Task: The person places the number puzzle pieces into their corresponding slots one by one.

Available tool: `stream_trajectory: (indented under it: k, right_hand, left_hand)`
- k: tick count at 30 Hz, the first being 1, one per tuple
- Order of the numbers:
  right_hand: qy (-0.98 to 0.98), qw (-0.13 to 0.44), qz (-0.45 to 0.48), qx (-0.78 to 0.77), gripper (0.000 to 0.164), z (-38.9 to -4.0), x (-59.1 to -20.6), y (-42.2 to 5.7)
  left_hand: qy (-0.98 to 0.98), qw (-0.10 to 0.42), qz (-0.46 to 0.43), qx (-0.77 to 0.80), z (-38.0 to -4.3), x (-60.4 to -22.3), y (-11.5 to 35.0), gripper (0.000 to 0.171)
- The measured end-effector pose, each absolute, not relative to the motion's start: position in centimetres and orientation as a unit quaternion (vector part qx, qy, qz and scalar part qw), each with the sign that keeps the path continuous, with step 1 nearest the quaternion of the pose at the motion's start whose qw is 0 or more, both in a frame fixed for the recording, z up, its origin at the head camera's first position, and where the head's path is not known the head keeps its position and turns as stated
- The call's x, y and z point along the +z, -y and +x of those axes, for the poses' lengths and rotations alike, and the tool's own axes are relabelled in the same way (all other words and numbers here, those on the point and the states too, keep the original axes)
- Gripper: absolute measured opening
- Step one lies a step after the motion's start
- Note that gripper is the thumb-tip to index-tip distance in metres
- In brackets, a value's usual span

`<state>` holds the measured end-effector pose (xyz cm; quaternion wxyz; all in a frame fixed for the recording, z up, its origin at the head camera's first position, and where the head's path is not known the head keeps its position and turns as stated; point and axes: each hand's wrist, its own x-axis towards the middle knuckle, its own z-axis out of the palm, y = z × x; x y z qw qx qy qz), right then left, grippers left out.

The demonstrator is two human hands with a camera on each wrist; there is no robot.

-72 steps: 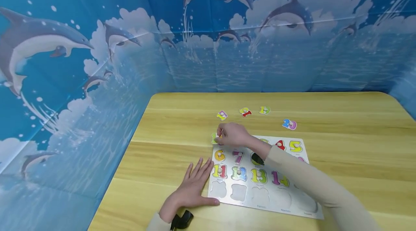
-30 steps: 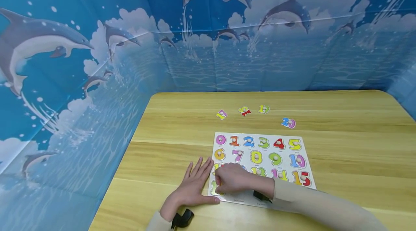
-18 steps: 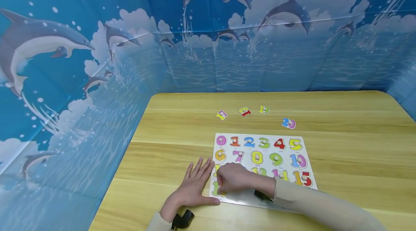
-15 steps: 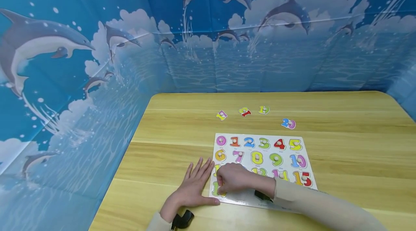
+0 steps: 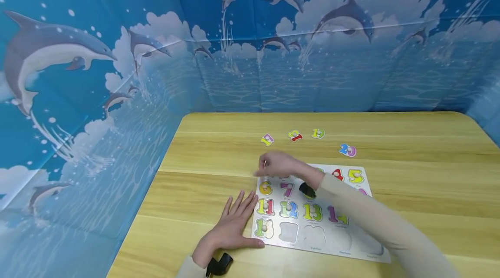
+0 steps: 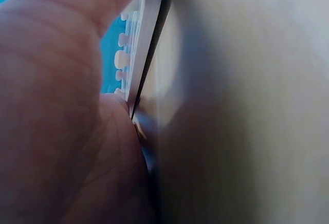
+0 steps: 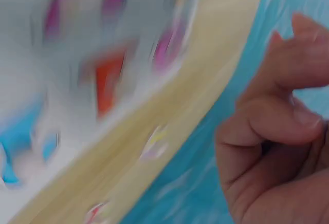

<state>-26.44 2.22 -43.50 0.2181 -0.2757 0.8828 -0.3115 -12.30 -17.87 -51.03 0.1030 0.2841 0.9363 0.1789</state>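
Note:
A white number puzzle board (image 5: 291, 245) lies on the table with coloured knobbed number pieces in its upper rows. My left hand (image 5: 230, 225) rests flat at the board's left side, fingers spread, thumb against the lower corner; the left wrist view shows the board's edge beside the thumb. My right hand (image 5: 279, 163) hovers over the board's top left corner, fingers loosely curled; in the right wrist view nothing is between its fingers (image 7: 272, 121). The number 16 piece (image 5: 264, 228) sits in the bottom row's leftmost recess. Beyond the board lies the number 17 piece (image 5: 267, 140).
Farther back on the table (image 5: 203, 152) lie the number 18 piece (image 5: 294, 135), the number 19 piece (image 5: 318, 133) and the number 20 piece (image 5: 347, 150). A blue dolphin-print cloth (image 5: 234, 78) borders the table at the back and left.
My right hand brought the 16 piece down from the board's top left to the bottom left recess, let it go and moved back up, away from me. The left hand stayed put.

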Motion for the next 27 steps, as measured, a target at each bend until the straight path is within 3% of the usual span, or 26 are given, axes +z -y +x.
stream_trajectory:
  k: [4,9,21,27]
  right_hand:
    - [-0.889,0.181,-0.192,-0.374,0.025,-31.3,-44.0,-2.5]
    - [-0.896,0.169,-0.115,-0.395,0.028,-34.4,-45.0,-3.0]
    - [-0.910,0.174,-0.075,-0.369,0.020,-36.9,-46.8,-2.5]
    - [-0.932,0.150,-0.093,-0.317,0.017,-37.2,-47.1,-1.9]
  left_hand:
    - [-0.937,0.103,0.283,0.175,-12.3,-51.1,17.9,0.111]
    - [-0.936,0.106,0.285,0.178,-12.2,-51.1,17.8,0.111]
    - [-0.936,0.101,0.285,0.181,-12.4,-51.3,17.9,0.111]
    - [-0.937,0.105,0.280,0.181,-12.6,-51.4,18.0,0.111]
